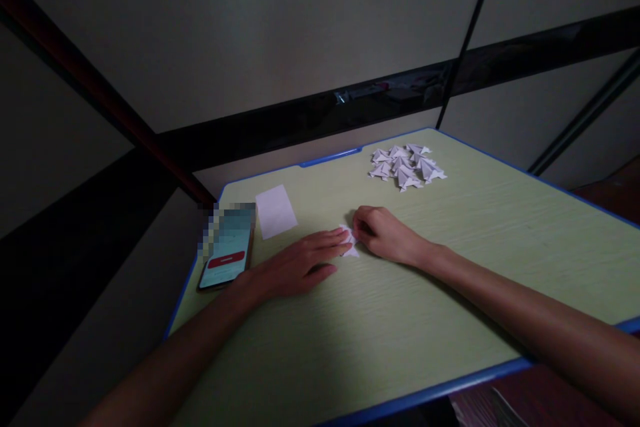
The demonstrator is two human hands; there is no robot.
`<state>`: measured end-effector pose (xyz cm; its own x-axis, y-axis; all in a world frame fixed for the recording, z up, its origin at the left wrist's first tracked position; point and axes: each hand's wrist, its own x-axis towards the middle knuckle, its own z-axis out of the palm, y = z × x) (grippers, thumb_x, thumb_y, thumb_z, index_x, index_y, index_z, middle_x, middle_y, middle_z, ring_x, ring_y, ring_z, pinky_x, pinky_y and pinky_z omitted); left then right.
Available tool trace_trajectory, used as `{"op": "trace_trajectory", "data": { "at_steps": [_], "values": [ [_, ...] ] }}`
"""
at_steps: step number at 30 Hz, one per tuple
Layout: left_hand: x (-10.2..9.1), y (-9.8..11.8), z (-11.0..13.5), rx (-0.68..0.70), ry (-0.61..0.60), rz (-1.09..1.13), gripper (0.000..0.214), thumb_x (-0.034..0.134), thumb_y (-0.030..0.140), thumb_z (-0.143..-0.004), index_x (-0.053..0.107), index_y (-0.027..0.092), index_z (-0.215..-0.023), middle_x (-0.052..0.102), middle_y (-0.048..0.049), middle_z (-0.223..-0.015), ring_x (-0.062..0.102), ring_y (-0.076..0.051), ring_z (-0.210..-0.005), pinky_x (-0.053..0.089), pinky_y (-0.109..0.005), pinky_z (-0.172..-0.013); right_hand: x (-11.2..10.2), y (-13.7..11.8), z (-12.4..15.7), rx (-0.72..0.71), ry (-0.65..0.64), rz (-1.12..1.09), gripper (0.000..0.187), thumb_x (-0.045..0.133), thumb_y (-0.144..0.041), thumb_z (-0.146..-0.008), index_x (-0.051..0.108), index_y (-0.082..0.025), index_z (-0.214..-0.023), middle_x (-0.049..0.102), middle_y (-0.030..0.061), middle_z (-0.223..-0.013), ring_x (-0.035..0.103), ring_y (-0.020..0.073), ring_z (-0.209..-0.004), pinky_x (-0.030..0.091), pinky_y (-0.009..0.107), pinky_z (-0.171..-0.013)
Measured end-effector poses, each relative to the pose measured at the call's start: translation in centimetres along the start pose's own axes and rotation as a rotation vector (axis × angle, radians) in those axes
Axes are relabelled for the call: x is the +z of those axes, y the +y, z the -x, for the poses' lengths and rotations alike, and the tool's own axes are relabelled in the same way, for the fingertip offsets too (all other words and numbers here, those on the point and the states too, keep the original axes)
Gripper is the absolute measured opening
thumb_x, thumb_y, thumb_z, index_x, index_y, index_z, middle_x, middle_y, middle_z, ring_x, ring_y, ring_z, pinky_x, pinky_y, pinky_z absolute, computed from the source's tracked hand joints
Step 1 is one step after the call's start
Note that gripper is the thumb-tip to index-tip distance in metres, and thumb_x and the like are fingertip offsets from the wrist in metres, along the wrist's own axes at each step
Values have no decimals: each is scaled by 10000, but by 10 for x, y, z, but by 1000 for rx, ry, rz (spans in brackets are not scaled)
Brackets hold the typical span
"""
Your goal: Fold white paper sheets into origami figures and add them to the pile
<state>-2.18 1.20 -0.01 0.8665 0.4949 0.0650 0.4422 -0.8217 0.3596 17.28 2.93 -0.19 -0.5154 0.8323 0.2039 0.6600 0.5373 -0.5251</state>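
Note:
A small folded piece of white paper [351, 250] with pointed corners lies on the table between my hands. My left hand [307, 260] rests flat, its outstretched fingertips on the paper's left part and the thumb apart below. At the paper's right edge is my right hand [377, 230], with its fingers curled in. Its fingertips are hidden, so I cannot tell whether they pinch the paper. Farther back on the right sits a group of several folded white paper figures [401, 165], shaped like frogs.
A flat sheet of white paper [276, 211] lies at the back left. Beside it a lit phone [227, 247] lies near the left edge, close to my left wrist. The pale green table [480, 213] has a blue rim, with cabinet panels [300, 33] behind it.

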Motion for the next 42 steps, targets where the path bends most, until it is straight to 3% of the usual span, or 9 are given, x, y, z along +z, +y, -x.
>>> {"op": "trace_trajectory", "data": {
  "at_steps": [10, 16, 21, 33, 42],
  "values": [
    [-5, 3, -1, 5, 7, 12, 367, 383, 195, -813, 429, 204, -1176, 296, -64, -1330, 262, -164, -1218, 261, -359, -995, 1, 2, 1, -1, 4, 11, 138, 420, -21, -592, 517, -114, -625, 525, 50, -639, 450, 109, -553, 316, 205, -519],
    [-4, -3, -2, 27, 6, 85, 331, 434, 213, -785, 511, 150, -1100, 301, -117, -1316, 259, -182, -1218, 265, -370, -987, 0, 1, 1, -5, 2, 7, 137, 418, -18, -598, 515, -114, -609, 516, 44, -623, 443, 107, -547, 317, 203, -522],
    [-2, -5, 0, 12, 54, 184, 353, 455, 182, -761, 492, 150, -1110, 334, -120, -1299, 275, -186, -1211, 267, -389, -982, -1, 1, 1, 11, 1, 7, 136, 423, -18, -596, 521, -112, -608, 518, 44, -619, 443, 107, -541, 319, 199, -514],
    [0, -3, 2, -9, 35, 115, 354, 420, 225, -790, 435, 138, -1134, 313, -119, -1316, 250, -178, -1223, 241, -380, -998, 0, -1, 1, 4, -3, 61, 136, 419, -17, -591, 518, -106, -620, 535, 63, -645, 458, 113, -560, 324, 201, -529],
    [1, -7, 2, 17, 45, 128, 313, 435, 216, -784, 497, 131, -1078, 315, -123, -1313, 244, -187, -1226, 230, -377, -1005, -1, -2, 1, 6, -10, 82, 126, 420, -19, -594, 509, -106, -613, 532, 63, -643, 451, 110, -558, 322, 200, -530]
  ]
}}
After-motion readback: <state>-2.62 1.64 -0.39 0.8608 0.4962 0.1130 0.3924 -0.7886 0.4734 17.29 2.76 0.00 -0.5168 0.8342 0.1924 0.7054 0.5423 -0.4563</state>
